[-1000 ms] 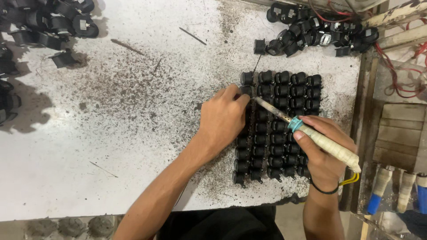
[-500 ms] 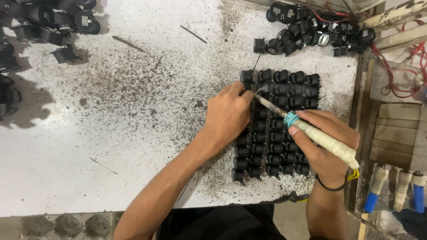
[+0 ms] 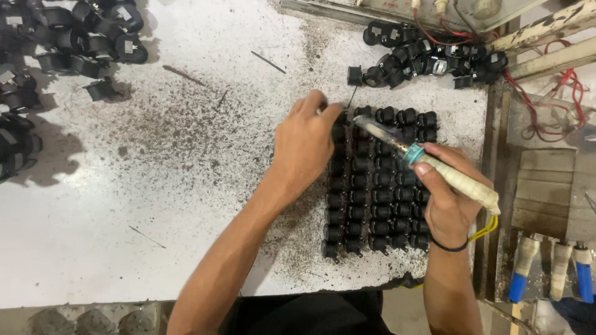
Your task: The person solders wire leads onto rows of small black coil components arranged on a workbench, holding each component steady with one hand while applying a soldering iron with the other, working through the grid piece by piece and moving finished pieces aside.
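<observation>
A block of small black round parts [image 3: 380, 186] lies in rows on the white worktable [image 3: 155, 186]. My left hand [image 3: 305, 144] rests on the block's upper left corner, fingers pinched on a thin solder wire [image 3: 351, 98] that sticks up past the block's top edge. My right hand [image 3: 448, 200] grips a soldering iron [image 3: 428, 164] with a cream cloth-wrapped handle and a teal band. Its metal tip [image 3: 363, 122] points up-left at the top row, close to my left fingertips.
A loose heap of the same black parts [image 3: 428, 59] lies at the back right by red wires [image 3: 546, 102]. More black parts [image 3: 68, 37] pile at the top left. Thin wire scraps [image 3: 268, 62] and dark grit dot the table. Blue-handled tools [image 3: 549, 270] stand at the right.
My left hand has slid up along the block to its top left corner. The iron's tip has followed upward to the top row.
</observation>
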